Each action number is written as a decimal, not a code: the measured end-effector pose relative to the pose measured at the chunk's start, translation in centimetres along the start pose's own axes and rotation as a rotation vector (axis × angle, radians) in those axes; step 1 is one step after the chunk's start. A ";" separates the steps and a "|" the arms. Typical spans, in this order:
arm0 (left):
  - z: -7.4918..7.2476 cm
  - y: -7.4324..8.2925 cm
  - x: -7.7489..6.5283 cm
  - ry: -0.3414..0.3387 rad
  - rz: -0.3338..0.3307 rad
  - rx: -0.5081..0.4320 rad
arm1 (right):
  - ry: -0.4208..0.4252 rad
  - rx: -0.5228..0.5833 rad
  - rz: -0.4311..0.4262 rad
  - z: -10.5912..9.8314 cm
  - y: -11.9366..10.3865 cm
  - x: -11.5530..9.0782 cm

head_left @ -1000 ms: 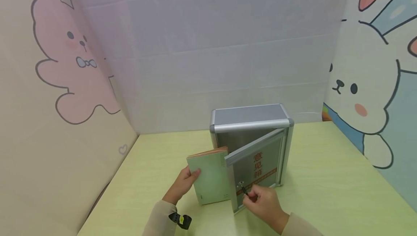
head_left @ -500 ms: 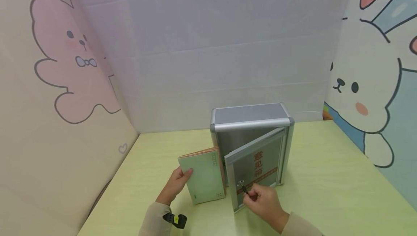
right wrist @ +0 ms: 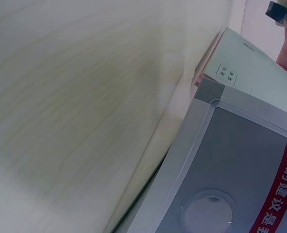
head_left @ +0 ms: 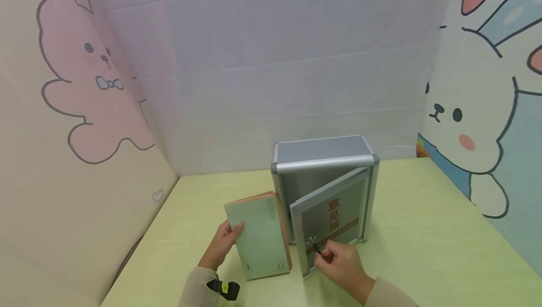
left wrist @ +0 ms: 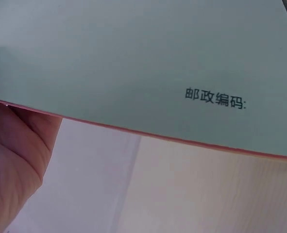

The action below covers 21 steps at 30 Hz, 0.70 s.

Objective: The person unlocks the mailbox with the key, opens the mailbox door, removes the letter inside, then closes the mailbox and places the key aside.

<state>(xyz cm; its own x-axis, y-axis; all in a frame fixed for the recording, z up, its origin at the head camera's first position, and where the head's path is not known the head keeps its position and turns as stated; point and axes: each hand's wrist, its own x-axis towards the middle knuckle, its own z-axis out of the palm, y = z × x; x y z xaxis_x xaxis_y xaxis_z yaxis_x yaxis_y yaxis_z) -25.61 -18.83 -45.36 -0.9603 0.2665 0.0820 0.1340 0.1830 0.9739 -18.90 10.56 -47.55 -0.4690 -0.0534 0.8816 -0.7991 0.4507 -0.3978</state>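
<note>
In the head view, my left hand (head_left: pixel 221 245) grips a stack of envelopes (head_left: pixel 259 237), thumb across the pale green front one; orange edges show behind it. The stack stands upright, slightly tilted, before the left side of a silver-grey suggestion box (head_left: pixel 325 149). The box door (head_left: pixel 332 220), with red lettering, is ajar, hinged on the right. My right hand (head_left: pixel 342 265) pinches a small black-headed key (head_left: pixel 315 246) at the door's lock. Printed postcode text shows on the front envelope (left wrist: pixel 133 68) in the left wrist view. The right wrist view shows the door's grey panel (right wrist: pixel 240 160) close up.
The box stands on a pale yellow-green wood-grain table (head_left: pixel 423 231), near a white back sheet (head_left: pixel 275 62). Side walls carry a pink rabbit (head_left: pixel 93 100) on the left and a white rabbit (head_left: pixel 470 123) on the right. A black strap device (head_left: pixel 224 289) sits on my left wrist.
My left hand has drawn the envelopes left and slightly toward me, away from the box opening. The right hand keeps its hold on the key, and the door stands about as before.
</note>
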 end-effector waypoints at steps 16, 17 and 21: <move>0.7 -1.1 0.5 0.128 -0.013 0.033 | 0.010 -0.007 -0.013 0.1 0.1 0.0; 0.8 -1.2 0.6 0.154 -0.015 0.044 | 0.009 -0.007 -0.012 0.1 0.1 0.0; 1.2 -1.6 1.1 0.243 -0.045 0.060 | 0.006 -0.003 -0.005 0.1 0.0 0.0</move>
<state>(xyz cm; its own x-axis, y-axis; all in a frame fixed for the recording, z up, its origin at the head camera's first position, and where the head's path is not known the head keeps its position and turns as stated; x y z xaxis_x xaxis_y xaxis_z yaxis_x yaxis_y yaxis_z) -26.60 -17.72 -47.07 -0.9953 0.0228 0.0945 0.0972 0.2472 0.9641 -18.96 10.50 -47.61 -0.4627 -0.0501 0.8851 -0.8002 0.4535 -0.3926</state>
